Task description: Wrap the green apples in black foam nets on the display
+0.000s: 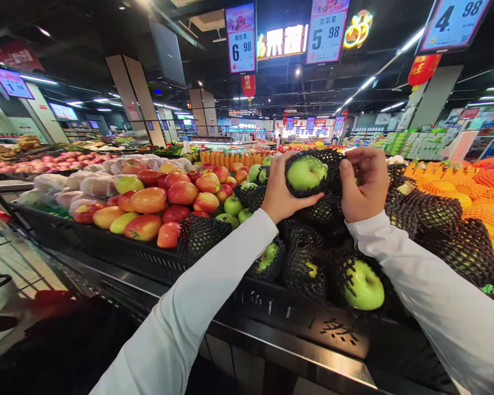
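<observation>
My left hand (280, 189) is wrapped round a green apple (307, 173) above the black crate. A black foam net (334, 159) sits about this apple, leaving its face bare toward me. At the apple's right, my right hand (366, 184) has its thumb and fingers closed at the edge of the net; the fingertips are partly hidden. Below both hands lie several green apples in black nets, one with a large bare side (364, 285) near the front rim. Bare green apples (233, 206) lie to the left of my left hand.
Red and yellow apples (150, 200) fill the crate (140, 258) on the left, with wrapped fruit (94, 185) behind. Orange-netted fruit (489, 206) lies at the right. A metal ledge (288, 351) runs along the front. A wire cart (14, 258) stands at the left. Price screens (241, 38) hang overhead.
</observation>
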A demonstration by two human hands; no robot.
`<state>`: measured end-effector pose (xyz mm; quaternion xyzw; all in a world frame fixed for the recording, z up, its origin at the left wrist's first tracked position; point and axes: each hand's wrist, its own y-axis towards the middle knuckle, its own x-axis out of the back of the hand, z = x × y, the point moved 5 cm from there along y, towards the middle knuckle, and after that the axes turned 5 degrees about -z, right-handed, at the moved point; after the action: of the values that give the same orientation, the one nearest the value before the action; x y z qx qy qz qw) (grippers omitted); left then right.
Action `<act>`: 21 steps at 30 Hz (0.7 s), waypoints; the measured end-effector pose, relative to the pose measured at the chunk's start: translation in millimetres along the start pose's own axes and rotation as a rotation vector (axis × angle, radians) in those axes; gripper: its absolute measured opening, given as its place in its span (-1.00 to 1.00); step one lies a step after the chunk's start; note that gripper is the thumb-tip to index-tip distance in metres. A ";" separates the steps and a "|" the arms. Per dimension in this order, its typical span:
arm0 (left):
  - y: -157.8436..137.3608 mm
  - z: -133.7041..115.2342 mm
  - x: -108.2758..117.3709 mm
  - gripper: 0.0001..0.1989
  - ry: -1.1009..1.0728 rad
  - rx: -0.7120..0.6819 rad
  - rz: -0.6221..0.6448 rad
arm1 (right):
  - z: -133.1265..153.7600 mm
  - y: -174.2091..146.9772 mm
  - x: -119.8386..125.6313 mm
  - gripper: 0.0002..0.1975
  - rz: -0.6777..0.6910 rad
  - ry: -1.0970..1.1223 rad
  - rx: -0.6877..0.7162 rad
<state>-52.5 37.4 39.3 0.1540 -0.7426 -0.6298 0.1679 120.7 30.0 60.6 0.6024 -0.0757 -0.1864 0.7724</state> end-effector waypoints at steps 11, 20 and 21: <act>-1.3 -10.9 -1.3 0.07 -0.026 -0.026 0.113 | -1.4 -2.9 -15.0 -0.56 0.371 0.267 -0.076; 9.6 -4.9 1.9 -0.25 -0.007 0.108 0.130 | -2.6 -5.9 -17.5 -0.39 0.445 0.265 0.025; 11.6 -1.2 8.3 -0.26 -0.041 0.172 0.070 | -3.3 -5.4 -16.7 -0.40 0.427 0.228 0.011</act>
<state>-59.6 34.5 51.3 0.1287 -0.8023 -0.5603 0.1607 105.4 38.1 56.3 0.5942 -0.1148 0.0506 0.7945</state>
